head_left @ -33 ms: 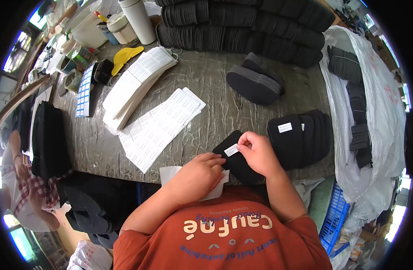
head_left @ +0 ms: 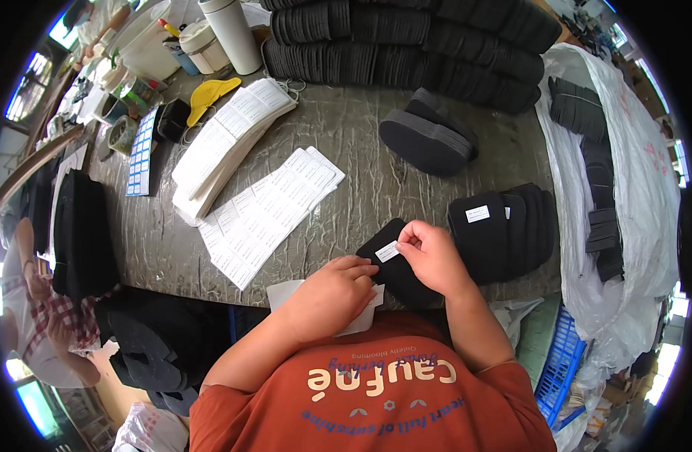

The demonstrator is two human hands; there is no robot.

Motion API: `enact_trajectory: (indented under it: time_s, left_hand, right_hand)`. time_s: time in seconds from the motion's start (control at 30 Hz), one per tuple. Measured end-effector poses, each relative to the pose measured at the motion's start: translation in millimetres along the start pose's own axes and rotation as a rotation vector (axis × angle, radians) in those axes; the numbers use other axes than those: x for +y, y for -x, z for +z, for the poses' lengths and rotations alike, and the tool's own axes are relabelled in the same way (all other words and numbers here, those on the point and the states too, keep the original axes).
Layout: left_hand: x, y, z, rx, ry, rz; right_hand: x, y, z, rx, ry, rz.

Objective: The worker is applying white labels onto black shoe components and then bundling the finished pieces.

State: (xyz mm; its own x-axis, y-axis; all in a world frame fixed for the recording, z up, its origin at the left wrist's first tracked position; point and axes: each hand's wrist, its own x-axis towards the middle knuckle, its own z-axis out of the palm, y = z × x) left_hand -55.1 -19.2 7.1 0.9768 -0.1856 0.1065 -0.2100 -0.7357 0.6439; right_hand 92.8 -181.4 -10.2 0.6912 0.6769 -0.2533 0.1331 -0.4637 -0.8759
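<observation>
A black insole-shaped pad [head_left: 408,280] lies at the table's near edge, partly under my hands. On it is a small white label [head_left: 387,251]. My right hand [head_left: 435,258] pinches the label's right end between thumb and finger. My left hand [head_left: 337,292] is closed, its fingertips at the pad's left edge. A white label sheet [head_left: 285,292] shows on both sides of the left hand, which seems to grip it; the thumb is hidden. Right of my right hand lies an overlapping row of black pads [head_left: 474,239], with white labels on at least two.
White label strips [head_left: 274,211] lie left of centre beside a thick label stack [head_left: 229,139]. More pads [head_left: 425,142] sit farther back, before a high wall of black pad bundles [head_left: 406,56]. A white bottle [head_left: 231,36] stands back left. A plastic sack [head_left: 636,181] borders the right side.
</observation>
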Motion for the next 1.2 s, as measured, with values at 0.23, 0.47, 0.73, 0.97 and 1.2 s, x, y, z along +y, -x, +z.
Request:
enact_trajectory:
  time_s: [0.23, 0.47, 0.73, 0.97, 1.2]
  left_hand:
    - [-0.2, 0.2, 0.8, -0.016, -0.007, 0.006]
    - [2.9, -6.3, 6.4, -0.070, -0.227, 0.054]
    - [6.9, -14.2, 7.3, -0.103, -0.316, 0.060]
    - [6.9, -28.0, 11.8, -0.182, -0.387, 0.003]
    - [-7.4, -6.9, 5.0, -0.104, -0.052, 0.008]
  right_hand:
    - [4.0, -2.8, 2.2, -0.014, 0.033, -0.009]
    - [4.3, -3.0, 3.2, 0.021, 0.082, -0.046]
    - [12.9, -2.9, 9.1, 0.137, 0.064, -0.061]
    - [16.6, -5.6, 14.7, 0.446, 0.389, -0.337]
    - [26.6, -4.3, 15.9, 0.466, 0.270, -0.361]
